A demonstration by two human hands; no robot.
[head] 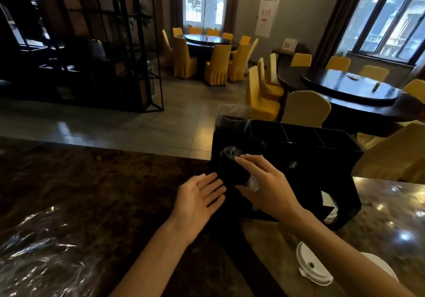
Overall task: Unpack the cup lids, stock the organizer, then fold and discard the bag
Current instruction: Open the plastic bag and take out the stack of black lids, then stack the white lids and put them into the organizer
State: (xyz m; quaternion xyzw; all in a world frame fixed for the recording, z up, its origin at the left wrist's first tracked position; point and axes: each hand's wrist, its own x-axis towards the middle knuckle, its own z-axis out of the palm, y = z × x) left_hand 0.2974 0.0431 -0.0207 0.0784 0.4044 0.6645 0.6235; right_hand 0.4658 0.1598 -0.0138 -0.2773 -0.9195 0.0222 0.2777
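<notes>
- Clearly the stocking is under way: the right hand grips a stack of black cup lids still wrapped in clear film, held against the front of the black organizer.
- The left hand lies flat, palm up and fingers apart, holding nothing, just beside the stack.
- A clear plastic bag lies crumpled on the counter at the left, neither folded nor discarded.
- White lids lie on the counter near the right forearm, seemingly still to be stocked.
- Whether the organizer's top compartments hold lids cannot be told; they look dark.
</notes>
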